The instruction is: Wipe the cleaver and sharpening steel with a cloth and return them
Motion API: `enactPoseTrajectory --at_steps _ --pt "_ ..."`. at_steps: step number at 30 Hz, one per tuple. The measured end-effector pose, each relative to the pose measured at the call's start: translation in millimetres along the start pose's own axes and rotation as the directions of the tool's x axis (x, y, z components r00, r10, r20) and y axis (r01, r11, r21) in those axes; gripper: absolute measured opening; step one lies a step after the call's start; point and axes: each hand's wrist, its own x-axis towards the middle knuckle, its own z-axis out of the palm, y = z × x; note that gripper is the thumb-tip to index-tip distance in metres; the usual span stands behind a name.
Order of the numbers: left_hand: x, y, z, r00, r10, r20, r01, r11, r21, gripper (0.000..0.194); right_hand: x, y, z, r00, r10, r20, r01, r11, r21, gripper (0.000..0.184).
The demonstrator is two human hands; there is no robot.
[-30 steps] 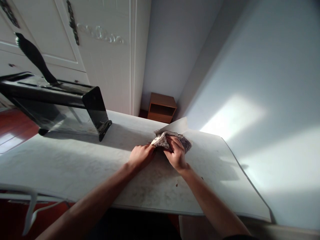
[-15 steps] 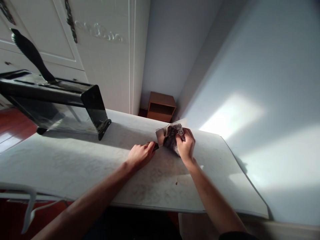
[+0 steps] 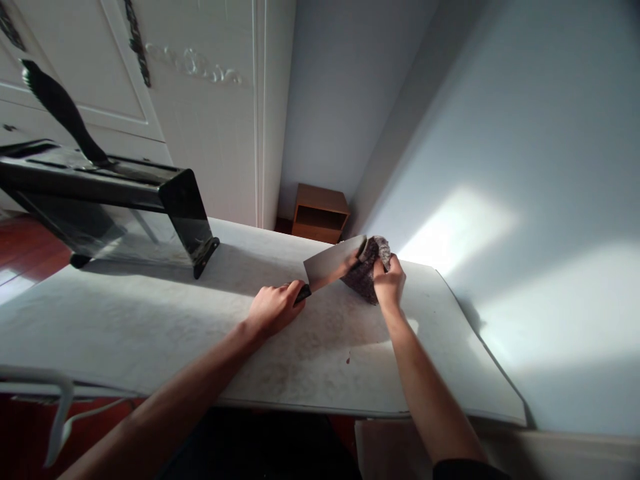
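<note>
The left hand (image 3: 273, 310) has its grip wrapped tight round the black handle (image 3: 303, 293) of a knife (image 3: 330, 263); the right hand (image 3: 390, 283) pinches a cloth (image 3: 363, 280) between thumb and fingers, bunched at the blade's far end. Knife and cloth are between the hands, over the surface (image 3: 150, 323); whether the cloth rests on it I can't tell. I'd judge the knife stiff, blade-heavy and likely sharp, so the handle is the place to hold it; the cloth looks soft and light, best held in a thick fold, away from the edge. A speck (image 3: 349, 361) lies nearer the person. Off left stands a black block (image 3: 175, 193), another handle (image 3: 63, 107) slanting up from its top. Beyond is a brown box (image 3: 320, 197).
</note>
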Motion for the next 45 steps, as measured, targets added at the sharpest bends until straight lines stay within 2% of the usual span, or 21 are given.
enactPoseTrajectory --at_steps 4,9,14,17,20,22,24,27,29,34,38,45 --pt "1 2 -1.6 0.999 -0.050 -0.010 0.050 0.997 -0.067 0.031 1 6 2 0.998 0.035 0.054 -0.036 0.999 0.028 0.015" --pt "0 5 -0.9 0.997 -0.060 -0.044 0.053 0.988 -0.147 0.029 0 6 4 0.993 0.075 0.092 -0.080 0.996 0.042 0.014" --pt "1 3 0.3 0.992 -0.101 -0.079 0.089 0.985 -0.150 0.026 -3 2 5 0.974 0.225 0.038 -0.228 0.942 0.248 0.021" --pt "2 2 -0.1 0.990 -0.113 -0.087 0.102 0.987 -0.125 0.026 -8 -5 4 0.983 0.179 -0.038 -0.158 0.934 0.320 0.020" --pt "2 2 -1.0 0.992 -0.105 -0.072 0.098 0.991 -0.092 0.025 -18 -13 6 0.996 0.035 -0.084 -0.009 0.956 0.294 0.020" --pt "2 3 -1.1 0.994 -0.096 -0.060 0.092 0.993 -0.070 0.026 -26 -18 10 0.993 -0.099 -0.056 0.110 0.966 0.234 0.020" --pt "2 3 -0.8 0.995 -0.092 -0.050 0.089 0.994 -0.056 0.026 -35 -23 13 0.957 -0.292 0.005 0.286 0.942 0.174 0.016" --pt "2 3 0.2 0.995 -0.093 -0.042 0.090 0.994 -0.055 0.027 -48 -30 18 0.821 -0.565 0.079 0.550 0.821 0.154 0.011" --pt "3 3 1.4 0.995 -0.091 -0.042 0.088 0.995 -0.052 0.026 -54 -35 20 0.744 -0.654 0.137 0.632 0.755 0.173 0.010" --pt "4 1 5.2 0.996 -0.073 -0.053 0.072 0.997 -0.029 0.025 -63 -43 22 0.636 -0.709 0.306 0.669 0.703 0.239 0.024" --pt "4 1 4.6 0.995 -0.095 -0.021 0.095 0.995 -0.020 0.024 -63 -46 21 0.562 -0.729 0.392 0.680 0.676 0.284 0.024" --pt "4 3 0.9 0.991 -0.137 -0.010 0.135 0.987 -0.082 0.027 -59 -47 14 0.553 -0.678 0.484 0.624 0.722 0.299 0.027"
